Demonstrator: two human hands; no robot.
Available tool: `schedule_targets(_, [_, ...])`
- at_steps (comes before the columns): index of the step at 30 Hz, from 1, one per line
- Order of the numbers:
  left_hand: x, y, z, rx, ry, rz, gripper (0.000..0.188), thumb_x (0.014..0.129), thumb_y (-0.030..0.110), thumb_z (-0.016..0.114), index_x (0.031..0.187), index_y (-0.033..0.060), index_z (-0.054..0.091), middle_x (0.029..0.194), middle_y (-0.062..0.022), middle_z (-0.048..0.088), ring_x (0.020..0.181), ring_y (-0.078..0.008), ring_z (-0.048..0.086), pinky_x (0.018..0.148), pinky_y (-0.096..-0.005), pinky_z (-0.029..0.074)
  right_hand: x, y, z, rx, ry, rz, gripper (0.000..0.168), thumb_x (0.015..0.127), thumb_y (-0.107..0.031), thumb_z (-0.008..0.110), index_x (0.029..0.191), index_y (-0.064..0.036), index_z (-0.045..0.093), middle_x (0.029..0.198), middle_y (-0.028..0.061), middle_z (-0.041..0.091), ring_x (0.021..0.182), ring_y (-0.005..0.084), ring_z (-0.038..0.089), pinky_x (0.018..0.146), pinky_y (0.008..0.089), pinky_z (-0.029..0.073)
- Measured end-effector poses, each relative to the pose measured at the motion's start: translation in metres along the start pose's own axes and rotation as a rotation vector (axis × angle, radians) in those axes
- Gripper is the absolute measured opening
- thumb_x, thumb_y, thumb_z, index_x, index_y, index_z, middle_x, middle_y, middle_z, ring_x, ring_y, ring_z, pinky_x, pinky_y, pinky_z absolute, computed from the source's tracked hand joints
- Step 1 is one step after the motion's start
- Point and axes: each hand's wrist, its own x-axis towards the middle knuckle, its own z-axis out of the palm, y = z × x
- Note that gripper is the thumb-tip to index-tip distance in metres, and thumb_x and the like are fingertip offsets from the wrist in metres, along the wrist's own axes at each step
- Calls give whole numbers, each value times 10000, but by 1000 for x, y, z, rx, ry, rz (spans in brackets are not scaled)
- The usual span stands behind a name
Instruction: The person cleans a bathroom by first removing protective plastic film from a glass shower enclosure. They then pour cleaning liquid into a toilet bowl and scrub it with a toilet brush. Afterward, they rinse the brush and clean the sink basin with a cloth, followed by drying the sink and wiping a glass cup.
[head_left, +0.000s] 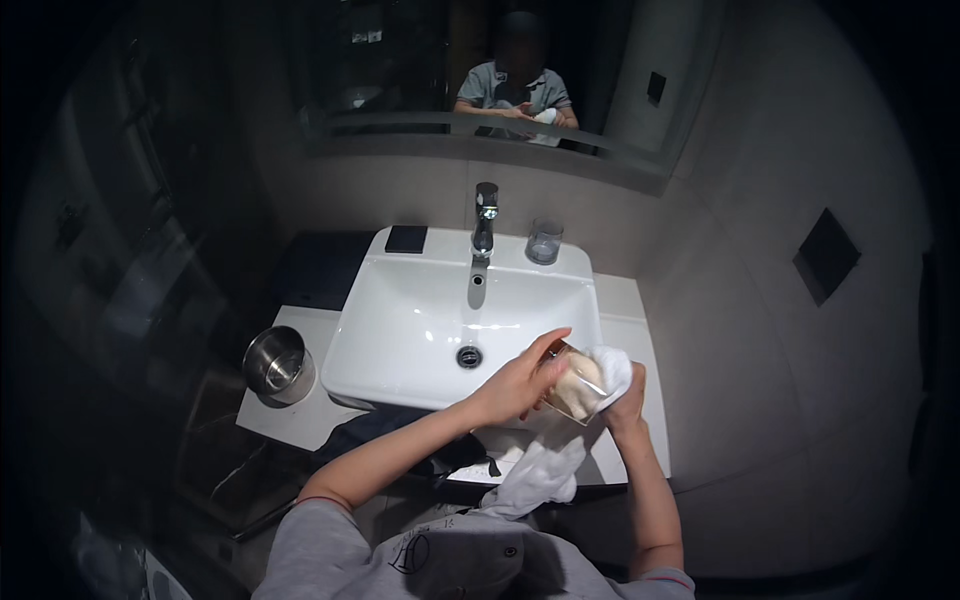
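Observation:
My left hand grips a clear drinking glass from its left side, above the right front corner of the white washbasin. My right hand holds a white cloth at the glass, with part of it pushed inside; the exact reach of the fingers is hidden by the cloth. The rest of the cloth hangs down towards my shirt. Behind the basin bowl stand a chrome faucet and a second clear glass, upright on the ledge.
A round stainless steel container stands on the white counter at the left. A dark square item lies on the basin's back left corner. Dark fabric lies along the front edge. A mirror hangs behind.

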Motion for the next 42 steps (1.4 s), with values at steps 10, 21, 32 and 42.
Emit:
schedule_targets(10, [18, -26, 31, -166, 425, 104, 417, 941, 394, 401, 1118, 39, 529, 873, -126, 594, 774, -194, 593, 633, -295, 479, -7, 22, 43, 403, 117, 193, 341, 692, -147, 730, 986, -35, 598, 916, 50, 633, 817, 157, 615, 727, 295, 501])
schedule_targets(21, [15, 3, 19, 663, -158, 955, 435, 723, 369, 626, 1093, 141, 601, 1043, -217, 485, 844, -316, 545, 651, -360, 497, -44, -2, 41, 1331, -108, 974, 364, 821, -230, 658, 1140, -97, 544, 1057, 62, 593, 915, 164, 603, 712, 282, 537])
schedule_targets(32, [26, -22, 22, -662, -34, -415, 539, 924, 536, 354, 1243, 106, 423, 866, -72, 574, 586, -106, 566, 410, -222, 460, 2, 2, 4, -362, 12, -56, 213, 690, -123, 691, 867, -15, 640, 908, 107, 653, 713, 230, 662, 622, 295, 513])
schedule_targets(42, [28, -17, 20, 433, -86, 491, 550, 767, 257, 665, 1247, 97, 448, 1072, -127, 465, 934, -229, 527, 807, -336, 455, -38, 14, 35, 1461, -140, 988, 287, 844, -121, 607, 1114, -39, 556, 1030, 58, 608, 870, 148, 615, 725, 282, 528])
